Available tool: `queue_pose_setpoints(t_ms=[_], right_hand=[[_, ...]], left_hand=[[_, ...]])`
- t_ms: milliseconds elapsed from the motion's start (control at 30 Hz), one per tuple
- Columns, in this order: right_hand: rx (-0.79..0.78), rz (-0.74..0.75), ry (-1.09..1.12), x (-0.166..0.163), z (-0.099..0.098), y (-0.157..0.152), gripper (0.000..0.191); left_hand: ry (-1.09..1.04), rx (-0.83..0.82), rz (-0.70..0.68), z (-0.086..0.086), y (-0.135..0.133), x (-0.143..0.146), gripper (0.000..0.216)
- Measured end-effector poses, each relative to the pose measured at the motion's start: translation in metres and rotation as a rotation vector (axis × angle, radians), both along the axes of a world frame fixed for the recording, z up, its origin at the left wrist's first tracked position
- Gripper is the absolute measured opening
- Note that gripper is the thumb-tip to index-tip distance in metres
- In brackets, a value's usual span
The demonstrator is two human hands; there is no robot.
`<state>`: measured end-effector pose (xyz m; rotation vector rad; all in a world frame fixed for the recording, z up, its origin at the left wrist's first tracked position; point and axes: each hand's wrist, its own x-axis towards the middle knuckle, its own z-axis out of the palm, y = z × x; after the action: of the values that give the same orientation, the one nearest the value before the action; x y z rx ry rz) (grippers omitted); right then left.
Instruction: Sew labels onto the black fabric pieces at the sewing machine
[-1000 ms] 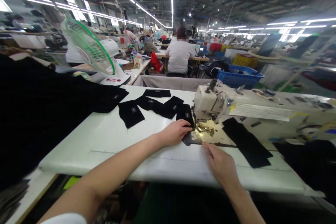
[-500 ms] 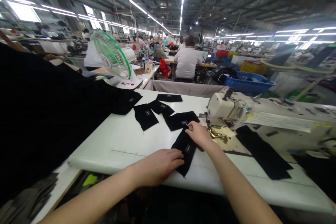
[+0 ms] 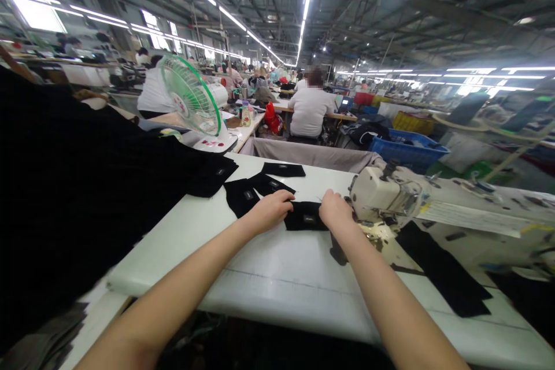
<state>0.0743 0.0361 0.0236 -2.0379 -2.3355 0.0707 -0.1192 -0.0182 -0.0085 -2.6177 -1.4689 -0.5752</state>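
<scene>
A black fabric piece with a small woven label lies flat between my hands, left of the sewing machine head. At its left end, the closed fingers of my left hand grip the edge. My right hand is closed at the right end, beside the machine. A thin pale tip shows by its fingers, too small to name. Other labelled black pieces lie behind: one piece partly under my left hand, an overlapping piece, and another piece farther back.
A large heap of black fabric covers the left side of the white table. Long black strips lie right of the needle area. Beyond stand a green fan, a seated co-worker and a blue crate.
Both hands have moved away from me, the left up from the near fabric piece, the right slightly right. The near piece no longer lies at the table's front; one labelled piece is now stretched between the hands.
</scene>
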Motion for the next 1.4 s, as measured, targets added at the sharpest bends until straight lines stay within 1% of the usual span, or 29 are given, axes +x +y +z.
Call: queue_pose_setpoints(t_ms=[67,167,233,300,367,400,467,533,567,633,700,733,800,833,900,967,1067,1133,1167,1267,1333,1400], right_hand=[[-0.034,-0.022,-0.027,-0.002,-0.007,0.006,0.023],[-0.052,-0.039,-0.054,-0.002,-0.015,0.009,0.025],[-0.042,-0.035,-0.062,-0.002,-0.016,0.007,0.022],[-0.021,-0.014,-0.069,-0.003,-0.014,0.002,0.024],[0.012,0.023,-0.079,-0.002,-0.005,-0.006,0.03],[0.032,0.046,-0.085,-0.001,0.001,-0.011,0.032],[0.068,0.101,-0.095,0.001,0.019,-0.02,0.032],[0.115,0.172,-0.1,0.0,0.04,-0.022,0.029],[0.148,0.204,-0.098,-0.003,0.051,-0.021,0.027],[0.228,0.255,-0.077,-0.014,0.072,-0.009,0.027],[0.288,0.306,-0.035,-0.033,0.089,0.011,0.028],[0.298,0.35,-0.007,-0.044,0.095,0.023,0.03],[0.288,0.414,0.02,-0.065,0.102,0.045,0.031],[0.276,0.443,0.03,-0.073,0.104,0.055,0.031],[0.251,0.486,0.05,-0.084,0.105,0.069,0.028],[0.228,0.518,0.078,-0.085,0.104,0.078,0.025],[0.191,0.562,0.128,-0.081,0.103,0.087,0.024],[0.163,0.602,0.165,-0.084,0.101,0.093,0.027],[0.149,0.629,0.184,-0.089,0.099,0.095,0.03],[0.089,0.76,0.239,-0.121,0.087,0.096,0.036],[0.042,0.866,0.258,-0.151,0.074,0.092,0.034],[-0.009,0.961,0.253,-0.182,0.057,0.083,0.027]], left_hand=[[-0.004,-0.079,0.04,-0.005,0.007,0.003,0.022],[-0.003,-0.136,0.125,-0.008,0.009,0.014,0.019],[0.002,-0.141,0.201,-0.008,0.011,0.022,0.015],[0.011,-0.16,0.271,-0.006,0.012,0.029,0.021],[0.028,-0.182,0.301,-0.004,0.012,0.034,0.03],[0.041,-0.197,0.3,-0.003,0.01,0.036,0.031],[0.05,-0.236,0.291,-0.001,0.003,0.037,0.027],[-0.015,-0.266,0.298,0.001,-0.006,0.038,0.022],[-0.095,-0.268,0.311,0.003,-0.01,0.038,0.021],[-0.357,-0.255,0.355,0.007,-0.012,0.038,0.019],[-0.744,-0.292,0.394,0.012,-0.007,0.039,0.015],[-0.972,-0.346,0.402,0.014,-0.002,0.04,0.013],[-1.365,-0.485,0.389,0.016,0.012,0.041,0.01],[-1.489,-0.539,0.374,0.015,0.018,0.041,0.009],[-1.582,-0.588,0.356,0.013,0.026,0.036,0.006],[-1.603,-0.571,0.349,0.011,0.026,0.023,0.011],[-1.62,-0.461,0.376,0.015,0.011,-0.01,0.021],[-1.521,-0.395,0.453,0.023,-0.006,-0.035,0.018],[-1.455,-0.398,0.496,0.027,-0.014,-0.046,0.015],[-1.261,-0.529,0.617,0.035,-0.037,-0.062,0.014],[-1.106,-0.616,0.71,0.031,-0.048,-0.06,0.019],[-0.886,-0.624,0.821,0.022,-0.058,-0.053,0.028]])
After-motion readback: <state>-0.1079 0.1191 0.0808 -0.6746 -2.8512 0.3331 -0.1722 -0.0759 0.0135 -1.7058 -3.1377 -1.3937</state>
